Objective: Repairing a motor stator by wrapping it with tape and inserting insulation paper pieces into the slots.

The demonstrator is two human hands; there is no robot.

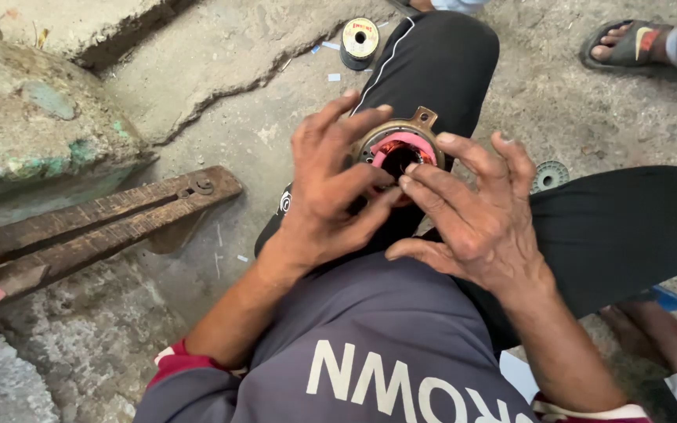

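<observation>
1. Left hand (pixel 324 188): fingers curling around the left side of a round metal motor stator (pixel 398 149), gripping its rim; fingertips are reaching toward the centre hole.
2. Right hand (pixel 472 211): index and middle fingers are pressing at the lower edge of the stator's opening, thumb splayed out below; it is touching the part rather than clasping it, the remaining fingers fanning loose.
3. Motor stator: resting on the person's lap against the black trousers (pixel 432 55), between both hands; a pink insulating ring and copper-coloured windings are showing around the dark bore, with a small mounting lug sticking up at the top right.
4. Grey shirt (pixel 370 345): filling the lower middle of the view, white lettering on it.
5. Wire spool (pixel 360 41): lying on the concrete floor beyond the knee, well apart from the hands.
6. Wooden beam (pixel 111 223): lying at the left, a metal hook fitted on it.
7. Sandalled foot (pixel 624 43): another person's, showing at the top right.
</observation>
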